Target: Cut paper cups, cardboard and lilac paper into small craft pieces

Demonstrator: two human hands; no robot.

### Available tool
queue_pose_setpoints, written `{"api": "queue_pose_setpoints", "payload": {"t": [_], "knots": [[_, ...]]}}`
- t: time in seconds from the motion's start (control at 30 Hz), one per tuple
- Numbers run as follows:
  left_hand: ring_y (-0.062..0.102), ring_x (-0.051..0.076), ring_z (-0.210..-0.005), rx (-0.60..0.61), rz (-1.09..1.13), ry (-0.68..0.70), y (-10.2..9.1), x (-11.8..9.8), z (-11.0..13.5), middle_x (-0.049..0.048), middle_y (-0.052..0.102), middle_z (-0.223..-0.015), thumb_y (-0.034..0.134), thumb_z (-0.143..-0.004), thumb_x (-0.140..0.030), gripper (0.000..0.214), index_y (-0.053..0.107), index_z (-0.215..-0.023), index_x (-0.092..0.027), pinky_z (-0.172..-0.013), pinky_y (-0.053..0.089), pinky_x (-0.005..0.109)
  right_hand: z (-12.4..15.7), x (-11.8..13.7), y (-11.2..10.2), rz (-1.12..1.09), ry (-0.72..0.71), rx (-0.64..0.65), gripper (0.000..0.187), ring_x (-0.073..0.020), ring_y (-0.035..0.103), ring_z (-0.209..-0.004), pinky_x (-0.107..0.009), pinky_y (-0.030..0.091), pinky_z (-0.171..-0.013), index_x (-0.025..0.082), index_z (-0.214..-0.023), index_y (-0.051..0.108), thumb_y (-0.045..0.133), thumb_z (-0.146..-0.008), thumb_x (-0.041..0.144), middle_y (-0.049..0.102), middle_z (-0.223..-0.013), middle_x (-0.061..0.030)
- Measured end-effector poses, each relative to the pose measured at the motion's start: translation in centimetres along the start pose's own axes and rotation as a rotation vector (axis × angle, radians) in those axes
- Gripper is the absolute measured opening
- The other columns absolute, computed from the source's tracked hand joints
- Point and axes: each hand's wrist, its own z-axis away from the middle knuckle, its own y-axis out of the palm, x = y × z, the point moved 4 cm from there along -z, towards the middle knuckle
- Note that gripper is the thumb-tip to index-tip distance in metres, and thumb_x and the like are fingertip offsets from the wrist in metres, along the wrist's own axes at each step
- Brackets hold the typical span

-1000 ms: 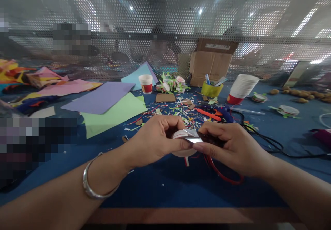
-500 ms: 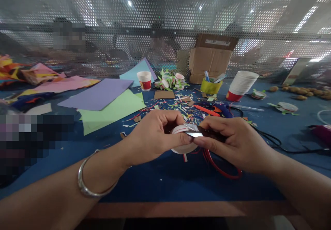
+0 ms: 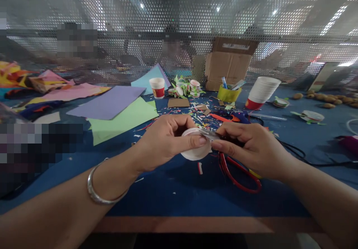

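My left hand [image 3: 167, 139] is closed round a small white paper cup piece [image 3: 195, 152] with a red stripe, held just above the blue table [image 3: 179, 197]. My right hand [image 3: 247, 146] grips a pair of red-handled scissors [image 3: 239, 170]. Their metal blades reach left to the cup's rim, and the red handle loops hang below my fingers. A silver bangle sits on my left wrist. A small cut strip lies on the table under the cup.
Sheets of green [image 3: 123, 120] and purple paper [image 3: 107, 101] lie at the left. Paper scraps litter the middle. Behind stand a red-and-white cup [image 3: 157, 87], a stack of white cups [image 3: 263, 90], a yellow tub [image 3: 228, 94], a cardboard box [image 3: 231, 64] and a perforated screen. Black cable runs at right.
Both hands have risen slightly and the cup has turned in my left hand, showing its white base. The scissor blades stay at its rim.
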Motion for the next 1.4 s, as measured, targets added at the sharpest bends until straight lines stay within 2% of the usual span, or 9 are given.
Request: {"api": "queue_pose_setpoints", "payload": {"t": [0.2, 0.67, 0.93, 1.13, 1.4], "knots": [[0.051, 0.008, -0.058, -0.022, -0.003, 0.011, -0.3, 0.2, 0.0, -0.0029, 0.059, -0.065, 0.082, -0.076, -0.037, 0.032, 0.058, -0.072, -0.015, -0.053, 0.037, 0.019, -0.1, -0.5, -0.2, 0.030, 0.003, 0.001, 0.035, -0.0115, 0.047, -0.060, -0.024, 0.037, -0.055, 0.020, -0.077, 0.059, 0.059, -0.096, 0.049, 0.054, -0.066, 0.0025], [0.053, 0.009, -0.061, 0.018, 0.001, 0.046, 0.6, 0.2, 0.4, -0.0033, 0.059, -0.066, 0.080, -0.079, -0.037, 0.031, 0.059, -0.075, -0.015, -0.056, 0.040, 0.020, 0.1, 0.0, -0.2, 0.035, -0.046, 0.034, 0.033, -0.0095, 0.042, -0.055, -0.023, 0.032, -0.050, 0.020, -0.076, 0.060, 0.058, -0.097, 0.045, 0.049, -0.061, 0.0045], [0.052, 0.007, -0.062, 0.038, 0.054, 0.023, 0.7, 0.8, 0.1, -0.0047, 0.058, -0.066, 0.082, -0.079, -0.034, 0.030, 0.059, -0.075, -0.015, -0.056, 0.039, 0.018, 0.1, -0.3, -0.3, -0.006, -0.019, 0.049, 0.035, -0.0091, 0.040, -0.054, -0.023, 0.031, -0.048, 0.019, -0.075, 0.060, 0.058, -0.097, 0.046, 0.047, -0.060, 0.0048], [0.050, 0.006, -0.062, 0.028, 0.101, 0.027, 0.9, 1.0, -0.4, -0.0048, 0.058, -0.066, 0.084, -0.076, -0.030, 0.029, 0.059, -0.074, -0.014, -0.056, 0.038, 0.017, 0.1, -0.8, -0.4, -0.031, 0.010, 0.061, 0.038, -0.0103, 0.038, -0.055, -0.025, 0.031, -0.050, 0.019, -0.076, 0.061, 0.060, -0.094, 0.052, 0.043, -0.060, 0.0054], [0.049, 0.006, -0.062, -0.022, 0.082, 0.082, 1.4, 1.4, -0.3, -0.0051, 0.056, -0.067, 0.083, -0.077, -0.032, 0.031, 0.058, -0.075, -0.014, -0.057, 0.039, 0.017, 0.0, -0.8, -0.5, -0.050, 0.018, 0.080, 0.035, -0.0096, 0.037, -0.056, -0.024, 0.031, -0.051, 0.019, -0.075, 0.059, 0.062, -0.094, 0.047, 0.044, -0.062, 0.0055]]}}
